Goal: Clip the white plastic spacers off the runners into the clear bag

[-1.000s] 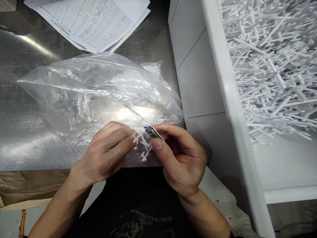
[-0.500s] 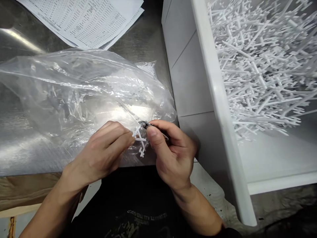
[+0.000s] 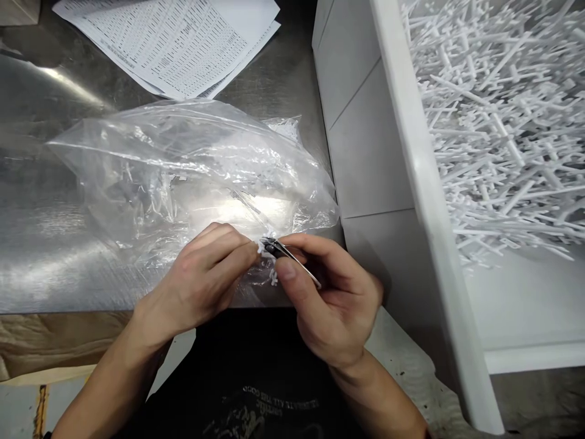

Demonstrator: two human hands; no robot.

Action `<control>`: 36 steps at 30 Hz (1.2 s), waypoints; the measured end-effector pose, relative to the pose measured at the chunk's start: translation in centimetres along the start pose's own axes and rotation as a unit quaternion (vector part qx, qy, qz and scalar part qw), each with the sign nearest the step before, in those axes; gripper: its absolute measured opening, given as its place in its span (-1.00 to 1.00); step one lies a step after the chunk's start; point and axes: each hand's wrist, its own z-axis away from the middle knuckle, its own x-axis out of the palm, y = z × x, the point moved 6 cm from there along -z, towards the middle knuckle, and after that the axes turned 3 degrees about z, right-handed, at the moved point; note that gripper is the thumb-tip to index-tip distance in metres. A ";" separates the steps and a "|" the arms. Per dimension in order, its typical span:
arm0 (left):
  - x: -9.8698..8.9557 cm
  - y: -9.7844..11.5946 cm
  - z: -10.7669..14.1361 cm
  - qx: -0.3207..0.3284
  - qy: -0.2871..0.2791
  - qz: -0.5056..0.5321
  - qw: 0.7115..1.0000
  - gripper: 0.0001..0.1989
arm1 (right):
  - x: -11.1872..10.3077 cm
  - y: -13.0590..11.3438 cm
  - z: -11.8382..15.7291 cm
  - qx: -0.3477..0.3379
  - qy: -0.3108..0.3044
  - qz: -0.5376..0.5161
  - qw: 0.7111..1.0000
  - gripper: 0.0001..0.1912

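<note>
My left hand [image 3: 205,268] is closed, its fingertips pinching a small branched white plastic sprue [image 3: 273,277]. Part of the sprue is hidden by the fingers. My right hand [image 3: 331,292] holds a small metal nail clipper [image 3: 290,256] between thumb and bent fingers. The clipper's jaws are at the sprue, right beside my left fingertips; whether they bite into it I cannot tell. Behind both hands a large clear plastic bag [image 3: 201,146] lies crumpled on the metal table [image 3: 27,244], with some small white bits showing through it.
At the right stands a white bin [image 3: 420,158], heaped with white plastic sprues [image 3: 512,134]. Printed sheets [image 3: 183,42] lie at the back of the table. Brown paper or cardboard [image 3: 59,338] is below the front edge at the left.
The clipper has turned and its jaws have moved in over the sprue, closer to my left fingertips. Less of the sprue shows now. The whole view has shifted slightly.
</note>
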 end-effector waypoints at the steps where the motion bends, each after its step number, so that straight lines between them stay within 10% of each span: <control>1: 0.0 0.0 0.0 -0.002 -0.001 0.001 1.000 -0.74 | 0.0 0.0 0.0 0.001 0.001 -0.001 1.000 -0.79; 21: 0.5 -0.2 0.3 -0.009 -0.002 -0.035 0.999 -0.83 | 0.4 0.0 -0.9 0.009 0.031 0.013 0.999 -0.91; 36: -1.5 -0.3 0.4 -0.039 0.097 0.043 0.994 -0.78 | -1.0 0.7 0.4 0.006 0.009 0.041 0.999 -0.85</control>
